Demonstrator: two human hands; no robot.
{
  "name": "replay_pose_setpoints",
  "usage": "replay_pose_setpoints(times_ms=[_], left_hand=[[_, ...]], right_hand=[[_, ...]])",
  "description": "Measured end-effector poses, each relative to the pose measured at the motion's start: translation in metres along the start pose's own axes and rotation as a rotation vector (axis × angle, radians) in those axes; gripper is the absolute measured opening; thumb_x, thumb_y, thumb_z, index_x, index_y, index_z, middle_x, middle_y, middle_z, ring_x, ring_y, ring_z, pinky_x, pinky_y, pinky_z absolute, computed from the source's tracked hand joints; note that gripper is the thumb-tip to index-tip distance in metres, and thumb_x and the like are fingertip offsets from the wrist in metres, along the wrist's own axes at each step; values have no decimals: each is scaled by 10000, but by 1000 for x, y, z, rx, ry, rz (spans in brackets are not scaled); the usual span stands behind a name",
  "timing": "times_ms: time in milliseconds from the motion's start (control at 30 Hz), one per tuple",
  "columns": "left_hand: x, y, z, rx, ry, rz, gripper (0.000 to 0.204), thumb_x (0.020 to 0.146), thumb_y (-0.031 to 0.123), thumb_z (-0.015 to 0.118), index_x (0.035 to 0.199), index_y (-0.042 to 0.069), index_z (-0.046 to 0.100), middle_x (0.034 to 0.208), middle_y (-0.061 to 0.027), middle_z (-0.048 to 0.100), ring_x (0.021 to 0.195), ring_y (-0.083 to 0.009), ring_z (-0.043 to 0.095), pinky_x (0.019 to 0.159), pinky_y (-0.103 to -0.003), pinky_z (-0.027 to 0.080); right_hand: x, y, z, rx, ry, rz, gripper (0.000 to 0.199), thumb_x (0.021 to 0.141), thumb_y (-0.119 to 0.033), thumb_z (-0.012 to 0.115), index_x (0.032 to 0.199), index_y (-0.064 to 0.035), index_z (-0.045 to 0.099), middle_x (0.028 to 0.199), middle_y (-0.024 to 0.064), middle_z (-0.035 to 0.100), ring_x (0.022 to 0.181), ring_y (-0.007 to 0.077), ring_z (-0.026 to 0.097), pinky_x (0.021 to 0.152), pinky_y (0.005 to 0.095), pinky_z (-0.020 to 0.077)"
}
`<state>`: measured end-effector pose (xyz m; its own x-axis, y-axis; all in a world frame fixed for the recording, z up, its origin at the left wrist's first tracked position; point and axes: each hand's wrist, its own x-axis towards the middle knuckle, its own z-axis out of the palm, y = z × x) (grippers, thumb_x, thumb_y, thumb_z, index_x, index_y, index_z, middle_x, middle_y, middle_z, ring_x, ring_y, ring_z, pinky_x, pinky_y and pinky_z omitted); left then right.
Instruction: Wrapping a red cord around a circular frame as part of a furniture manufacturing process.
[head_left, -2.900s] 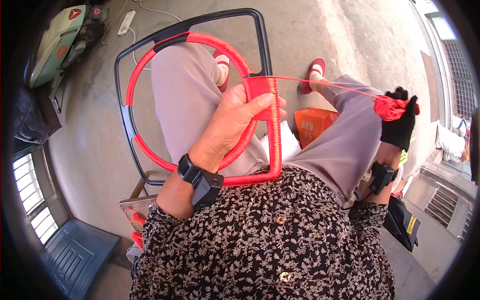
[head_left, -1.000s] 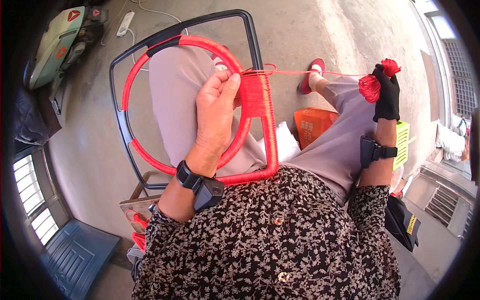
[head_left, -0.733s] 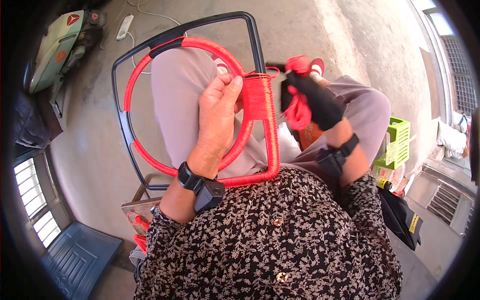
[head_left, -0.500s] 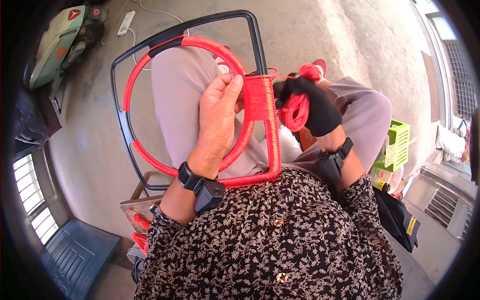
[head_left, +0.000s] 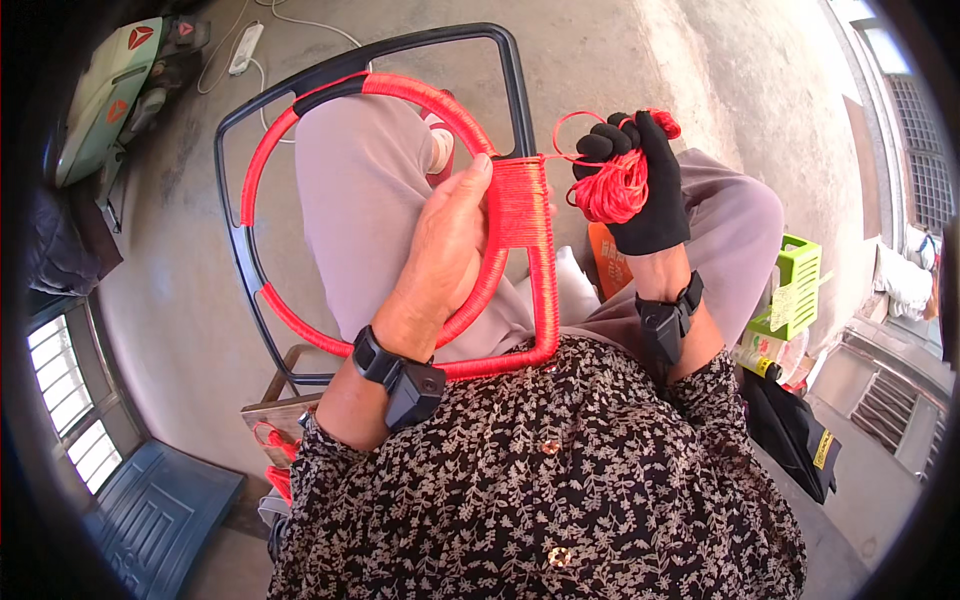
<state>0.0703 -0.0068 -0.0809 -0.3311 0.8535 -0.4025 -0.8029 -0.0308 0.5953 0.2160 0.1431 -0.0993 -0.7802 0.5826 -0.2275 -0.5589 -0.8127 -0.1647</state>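
The bare left hand [head_left: 445, 255] lies flat over a black metal frame [head_left: 515, 75] resting on the person's lap, fingers clamped on its red cord-wrapped ring [head_left: 400, 92] beside a densely wound band. The right hand [head_left: 640, 185], in a black knit glove, is raised just beside it, fist closed around a small bundle of thin red cord [head_left: 608, 190].

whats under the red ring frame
Under the red ring frame are the person's trouser-clad legs and, below those, concrete floor. The left hand covers part of the frame, so what lies beneath the palm cannot be seen.
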Motion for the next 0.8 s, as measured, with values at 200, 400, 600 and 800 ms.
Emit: replay_pose_setpoints(times_ms=[200, 400, 600, 800], left_hand=[[-6, 1, 5, -27, -155, -121, 408, 1019, 304, 362, 1124, -54, 526, 1036, -223, 637, 962, -326, 642, 864, -405, 517], [2, -5, -1, 106, 12, 54, 247, 976, 206, 509, 1043, -31, 528, 948, -113, 657, 819, -175, 656, 716, -304, 546], [-5, -5, -4, 323, 169, 298, 155, 895, 44, 613, 1000, -18, 516, 852, -79, 661, 753, -104, 636, 668, -232, 524], [-13, -3, -2, 440, 184, 325, 134, 876, -6, 620, 972, -26, 529, 844, -71, 654, 734, -87, 625, 630, -215, 517]], right_hand=[[-3, -4, -10, -522, 24, -11, 203, 938, -181, 530, 777, -80, 458, 681, 2, 405, 680, 141, 442, 633, 275, 390], [0, 19, 0, -790, 238, 52, 153, 892, -189, 588, 821, -58, 552, 695, -5, 519, 629, 97, 502, 594, 230, 401], [1, 33, 11, -1122, 180, 15, 233, 865, -257, 609, 797, -34, 603, 677, 20, 560, 614, 106, 530, 590, 253, 419], [-8, 28, 17, -1329, 125, 97, 233, 872, -241, 593, 762, -36, 576, 599, 12, 526, 552, 93, 506, 536, 251, 402]])
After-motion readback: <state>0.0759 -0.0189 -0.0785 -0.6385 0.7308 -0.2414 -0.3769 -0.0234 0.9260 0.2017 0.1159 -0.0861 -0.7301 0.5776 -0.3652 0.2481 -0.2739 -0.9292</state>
